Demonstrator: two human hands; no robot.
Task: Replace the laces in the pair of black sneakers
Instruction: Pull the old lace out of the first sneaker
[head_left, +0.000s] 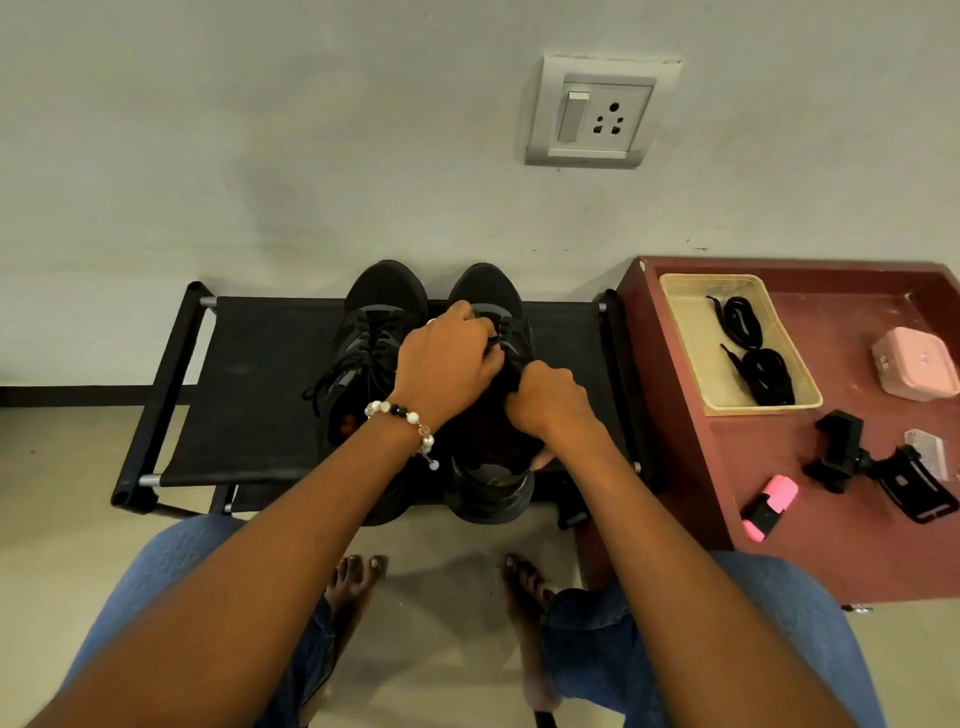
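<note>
**Two sneakers on rack, both hands at right shoe's laces**

- Rack (249, 395): black fabric shelf against the wall; carries both sneakers at its middle, toes to the far edge, heels over the near edge.
- Table (810, 540): red-brown, just beside the rack's right end.
- Left sneaker (374, 312): laced, lace ends loose down its left side; left wrist lies across it.
- Right sneaker (493, 291): under both hands.
- Tray (691, 358): at the table's far left corner, holds two black lace bundles (758, 358).
- Left hand (447, 364): fingers curled, pinching the right sneaker's lace (498, 345) at mid-tongue.
- Right hand (545, 400): fist closed on the same shoe's upper, touching the left hand.
- Clamp mount (841, 457), pink case (914, 364), pink highlighter (769, 506): on the table's right part.
</note>
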